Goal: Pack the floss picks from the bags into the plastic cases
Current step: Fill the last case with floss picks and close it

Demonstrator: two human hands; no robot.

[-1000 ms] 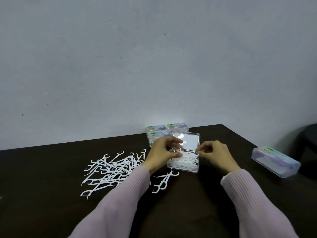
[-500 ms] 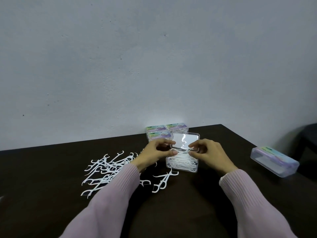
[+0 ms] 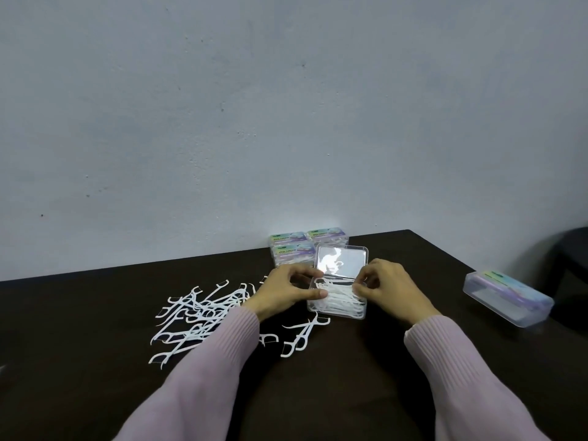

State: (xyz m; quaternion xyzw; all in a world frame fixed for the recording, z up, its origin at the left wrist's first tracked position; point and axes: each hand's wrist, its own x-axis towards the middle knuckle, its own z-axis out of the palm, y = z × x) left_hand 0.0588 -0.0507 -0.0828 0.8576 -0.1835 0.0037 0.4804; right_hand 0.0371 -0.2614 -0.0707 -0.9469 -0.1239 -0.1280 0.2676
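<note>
Left hand (image 3: 288, 289) and right hand (image 3: 386, 286) grip clear rectangular case (image 3: 337, 308).

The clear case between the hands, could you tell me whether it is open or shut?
Open. The clear case has its lid raised behind the base, and white floss picks show inside.

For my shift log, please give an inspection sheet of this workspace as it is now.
Surface: dark table.
Job's things: open case with picks inside, lid up; loose floss picks left of it; stacked cases by wall; closed case at right.
Clutter: nothing seen.
Grippers: left hand and right hand hold the open case's sides.
Cables: nothing seen.
Surroundings: grey wall.
</note>
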